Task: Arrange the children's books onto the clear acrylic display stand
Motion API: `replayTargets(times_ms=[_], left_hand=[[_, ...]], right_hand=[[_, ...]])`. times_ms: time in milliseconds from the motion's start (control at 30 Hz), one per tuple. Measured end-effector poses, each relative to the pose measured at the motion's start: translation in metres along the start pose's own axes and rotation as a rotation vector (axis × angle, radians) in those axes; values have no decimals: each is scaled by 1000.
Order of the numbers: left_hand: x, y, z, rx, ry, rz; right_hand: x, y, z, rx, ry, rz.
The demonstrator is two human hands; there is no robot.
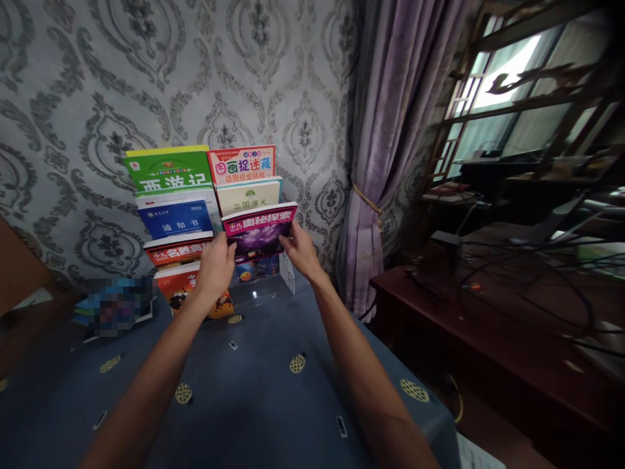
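Observation:
Between my two hands is a purple-and-pink book, gripped at its left and right edges. My left hand is closed on the left edge, and my right hand pinches the right edge. The book is at the right half of a clear tiered book rack, in front of a cream book and a red-edged picture book. The rack's left half holds a green book, a blue booklet, a red book and an orange book, partly hidden by my left hand.
A blue patterned cloth covers the table. More books or magazines, blurred out, lie left of the rack. Behind is a patterned wall with a purple curtain. To the right, a dark red desk carries tangled cables.

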State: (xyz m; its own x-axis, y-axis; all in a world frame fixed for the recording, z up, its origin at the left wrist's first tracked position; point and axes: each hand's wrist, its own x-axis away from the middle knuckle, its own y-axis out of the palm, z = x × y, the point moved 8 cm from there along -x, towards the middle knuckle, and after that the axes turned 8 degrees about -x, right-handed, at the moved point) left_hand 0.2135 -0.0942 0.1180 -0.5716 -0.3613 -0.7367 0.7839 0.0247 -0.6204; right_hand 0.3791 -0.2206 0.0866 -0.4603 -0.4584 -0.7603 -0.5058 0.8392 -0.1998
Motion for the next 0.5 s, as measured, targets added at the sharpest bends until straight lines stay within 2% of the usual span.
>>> replayTargets(times_ms=[233, 500], left_hand=[[-5, 10, 1, -219, -71, -102], [-10, 7, -4, -197, -73, -98]], right_hand=[[1, -1, 11, 29, 8, 31], [0, -1, 9, 59, -15, 59]])
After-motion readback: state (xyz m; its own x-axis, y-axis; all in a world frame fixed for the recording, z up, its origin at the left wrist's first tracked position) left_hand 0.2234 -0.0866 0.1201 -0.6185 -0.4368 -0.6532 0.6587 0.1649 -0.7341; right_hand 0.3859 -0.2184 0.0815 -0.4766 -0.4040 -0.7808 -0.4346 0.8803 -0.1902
